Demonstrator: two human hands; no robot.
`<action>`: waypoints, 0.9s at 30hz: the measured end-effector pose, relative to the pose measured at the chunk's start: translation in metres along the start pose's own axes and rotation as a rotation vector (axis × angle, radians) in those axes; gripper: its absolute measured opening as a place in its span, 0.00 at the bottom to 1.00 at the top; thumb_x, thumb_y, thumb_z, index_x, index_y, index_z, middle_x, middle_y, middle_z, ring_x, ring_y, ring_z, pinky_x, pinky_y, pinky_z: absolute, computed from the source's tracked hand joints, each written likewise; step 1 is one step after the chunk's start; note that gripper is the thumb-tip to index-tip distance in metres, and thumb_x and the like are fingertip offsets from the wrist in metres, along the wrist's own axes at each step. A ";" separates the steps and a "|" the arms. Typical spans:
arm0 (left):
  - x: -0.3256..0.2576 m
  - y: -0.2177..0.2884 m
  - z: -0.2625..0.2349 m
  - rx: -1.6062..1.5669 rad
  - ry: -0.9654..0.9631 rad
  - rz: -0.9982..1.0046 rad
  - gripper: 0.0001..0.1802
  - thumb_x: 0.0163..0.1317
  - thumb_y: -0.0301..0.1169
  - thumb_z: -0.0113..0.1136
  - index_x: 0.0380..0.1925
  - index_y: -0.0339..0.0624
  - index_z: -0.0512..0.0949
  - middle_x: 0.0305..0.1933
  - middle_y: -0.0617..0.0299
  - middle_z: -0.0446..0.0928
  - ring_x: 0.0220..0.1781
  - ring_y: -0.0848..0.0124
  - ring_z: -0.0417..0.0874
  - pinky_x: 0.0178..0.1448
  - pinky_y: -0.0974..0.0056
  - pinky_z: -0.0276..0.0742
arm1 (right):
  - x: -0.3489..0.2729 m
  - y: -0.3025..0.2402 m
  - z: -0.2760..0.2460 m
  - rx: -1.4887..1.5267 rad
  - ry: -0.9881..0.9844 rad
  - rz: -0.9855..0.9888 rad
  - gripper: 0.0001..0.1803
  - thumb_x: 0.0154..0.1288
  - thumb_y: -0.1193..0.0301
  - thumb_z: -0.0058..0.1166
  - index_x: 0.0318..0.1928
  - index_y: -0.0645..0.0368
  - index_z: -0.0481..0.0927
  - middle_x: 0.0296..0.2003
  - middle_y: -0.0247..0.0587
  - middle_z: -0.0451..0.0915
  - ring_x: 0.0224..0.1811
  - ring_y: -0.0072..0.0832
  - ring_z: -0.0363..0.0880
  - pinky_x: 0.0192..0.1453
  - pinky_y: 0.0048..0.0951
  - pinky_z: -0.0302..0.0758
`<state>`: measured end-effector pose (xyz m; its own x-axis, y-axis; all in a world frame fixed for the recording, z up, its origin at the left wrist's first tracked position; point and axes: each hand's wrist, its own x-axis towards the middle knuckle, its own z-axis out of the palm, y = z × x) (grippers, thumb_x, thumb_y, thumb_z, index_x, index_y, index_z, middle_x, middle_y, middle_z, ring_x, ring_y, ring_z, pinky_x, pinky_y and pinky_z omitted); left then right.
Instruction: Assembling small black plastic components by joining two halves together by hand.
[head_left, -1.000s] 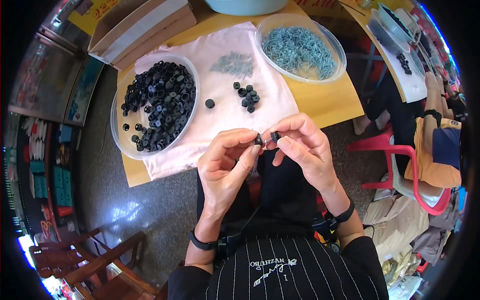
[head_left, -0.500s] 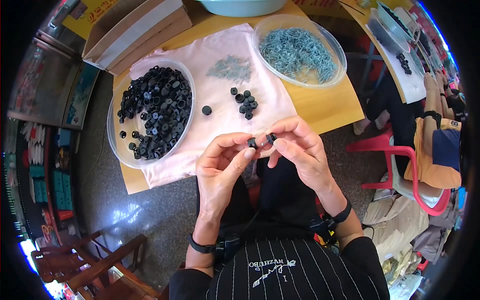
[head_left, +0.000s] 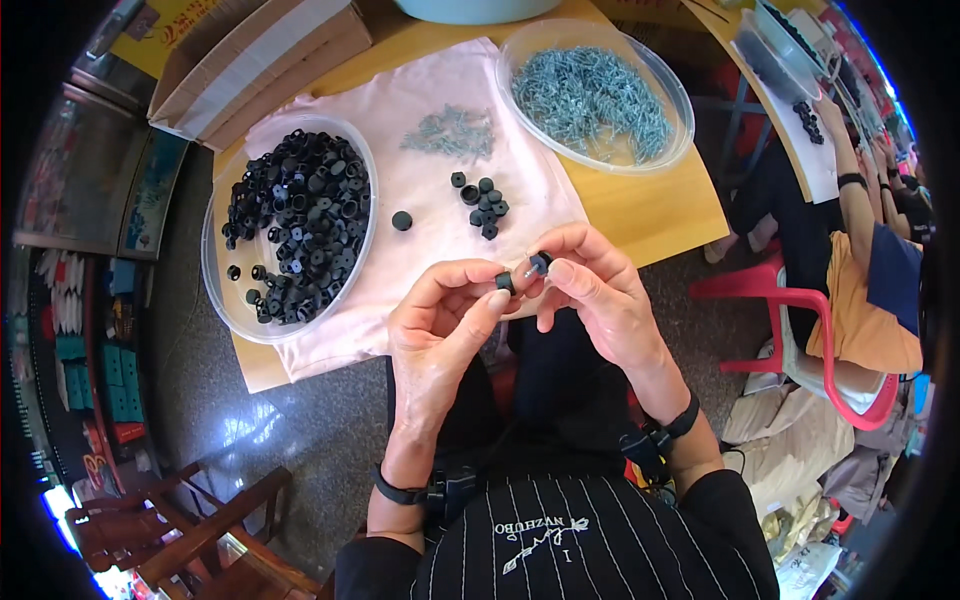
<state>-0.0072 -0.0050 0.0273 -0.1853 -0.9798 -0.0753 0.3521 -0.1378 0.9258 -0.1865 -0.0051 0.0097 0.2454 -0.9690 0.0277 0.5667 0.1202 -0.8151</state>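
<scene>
My left hand (head_left: 440,315) pinches a small black plastic cap (head_left: 504,284) between thumb and fingertips. Facing it, a black knob-like piece (head_left: 541,262) is gripped by my right hand (head_left: 605,295), and a thin metal screw (head_left: 529,272) sticks out of it toward the left hand. The two pieces are close together but apart, held above the near edge of the pink cloth (head_left: 420,95). Beyond my hands, a cluster of several black caps (head_left: 487,200) lies on the cloth, with a single round cap (head_left: 402,221) to its left. Farther back is a loose patch of screws (head_left: 450,132).
A clear tub (head_left: 222,310) of black caps stands at left, another clear tub (head_left: 690,125) of screws at far right. An open cardboard box (head_left: 250,75) and a pale blue basin (head_left: 480,8) sit behind. Right of the table are a red chair (head_left: 825,340) and another person's arm (head_left: 848,160).
The right hand's piece has tilted, and its screw now points more down and left. Both hands stay close together. The whole view has shifted slightly.
</scene>
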 end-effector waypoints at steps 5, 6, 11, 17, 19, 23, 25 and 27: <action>-0.001 0.000 -0.005 0.061 -0.047 -0.009 0.12 0.62 0.18 0.59 0.46 0.32 0.75 0.43 0.55 0.81 0.42 0.69 0.84 0.48 0.66 0.82 | 0.000 -0.001 -0.002 0.017 0.004 0.064 0.13 0.73 0.68 0.49 0.52 0.61 0.74 0.40 0.40 0.83 0.40 0.22 0.83 0.37 0.21 0.80; 0.000 0.001 -0.005 0.076 -0.060 -0.016 0.12 0.62 0.18 0.59 0.46 0.32 0.75 0.43 0.55 0.81 0.41 0.68 0.84 0.47 0.66 0.82 | -0.001 -0.002 -0.001 0.017 0.006 0.063 0.13 0.73 0.68 0.49 0.52 0.61 0.74 0.40 0.40 0.83 0.40 0.22 0.83 0.37 0.21 0.80; 0.000 -0.010 -0.007 -0.062 -0.044 0.041 0.12 0.62 0.19 0.59 0.46 0.33 0.74 0.44 0.54 0.80 0.40 0.69 0.84 0.46 0.67 0.81 | -0.001 -0.005 0.006 -0.069 0.050 -0.072 0.12 0.71 0.73 0.52 0.52 0.64 0.75 0.40 0.41 0.82 0.42 0.22 0.83 0.40 0.20 0.81; -0.001 -0.024 -0.013 -0.323 -0.068 0.169 0.13 0.63 0.21 0.59 0.47 0.32 0.74 0.46 0.49 0.80 0.42 0.66 0.84 0.46 0.65 0.82 | -0.005 -0.017 0.036 -0.509 0.093 -0.281 0.10 0.65 0.80 0.56 0.46 0.68 0.77 0.40 0.41 0.82 0.38 0.21 0.83 0.42 0.21 0.82; -0.001 -0.027 -0.013 -0.354 -0.032 0.185 0.13 0.63 0.22 0.60 0.48 0.33 0.74 0.47 0.48 0.79 0.42 0.66 0.84 0.46 0.65 0.82 | -0.004 -0.019 0.043 -0.624 0.119 -0.337 0.09 0.63 0.80 0.59 0.43 0.68 0.79 0.39 0.41 0.82 0.35 0.21 0.83 0.37 0.21 0.82; -0.001 -0.030 -0.014 -0.375 -0.052 0.174 0.14 0.63 0.21 0.61 0.48 0.33 0.74 0.48 0.47 0.79 0.43 0.65 0.84 0.49 0.63 0.84 | -0.002 -0.015 0.042 -0.753 0.132 -0.444 0.09 0.60 0.80 0.61 0.41 0.66 0.79 0.37 0.43 0.81 0.32 0.25 0.83 0.32 0.21 0.81; -0.002 -0.029 -0.015 -0.370 -0.053 0.177 0.14 0.62 0.21 0.61 0.48 0.33 0.74 0.48 0.47 0.79 0.44 0.65 0.84 0.50 0.62 0.84 | -0.003 -0.016 0.042 -0.810 0.133 -0.441 0.08 0.60 0.80 0.61 0.41 0.66 0.79 0.37 0.43 0.81 0.32 0.26 0.83 0.32 0.22 0.81; -0.002 -0.029 -0.014 -0.367 -0.053 0.180 0.14 0.62 0.21 0.61 0.48 0.32 0.74 0.48 0.48 0.79 0.45 0.65 0.84 0.51 0.62 0.84 | -0.003 -0.016 0.042 -0.820 0.132 -0.446 0.09 0.60 0.79 0.61 0.41 0.65 0.79 0.37 0.43 0.81 0.32 0.26 0.82 0.32 0.22 0.81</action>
<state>-0.0041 -0.0007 -0.0042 -0.1348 -0.9854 0.1036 0.6855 -0.0172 0.7279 -0.1629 0.0047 0.0471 0.0196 -0.9118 0.4102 -0.1560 -0.4081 -0.8995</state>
